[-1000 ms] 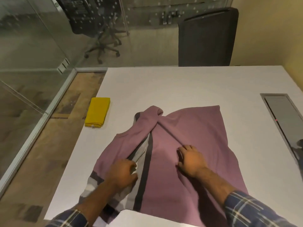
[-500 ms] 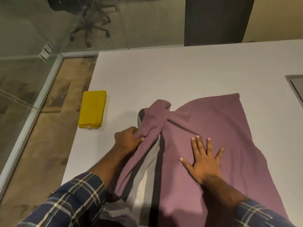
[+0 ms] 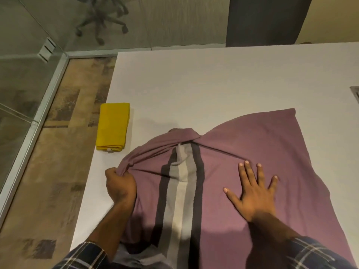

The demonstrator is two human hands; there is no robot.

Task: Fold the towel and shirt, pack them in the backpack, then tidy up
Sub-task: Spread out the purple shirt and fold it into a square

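**Head view: mauve shirt held on a white table, yellow towel folded at frame left**

Head camera. A white table (image 3: 213,78) fills the centre and right of the frame. On its lower half lies a mauve shirt (image 3: 272,152) with a vertical band of dark, grey and off-white stripes running up its middle. The shirt is partly spread: its right portion lies mostly flat, reaching a corner at the right of centre, while its upper left portion is gathered into a twisted ridge with taut creases radiating toward the left edge.

The left hand (image 3: 120,186), at lower left of centre, is clenched into a fist on a bunched edge of the shirt, the fabric drawn tight from the fist toward the twist at the top of the stripes. The right hand (image 3: 254,193), at lower right of centre, is released, palm down with fingers splayed, pressing flat on the mauve fabric just right of the stripe band. Both forearms enter from the bottom edge in plaid sleeves (image 3: 87,255).

A yellow towel (image 3: 112,127), folded into a neat rectangle, rests near the table's left edge, apart from the shirt and above the left hand.

Beyond the table's far edge stands a dark chair back (image 3: 266,20) at upper right. A glass partition (image 3: 29,45) occupies the upper left, with an office chair base (image 3: 104,22) visible through it. Patterned carpet (image 3: 58,171) runs down the left side.
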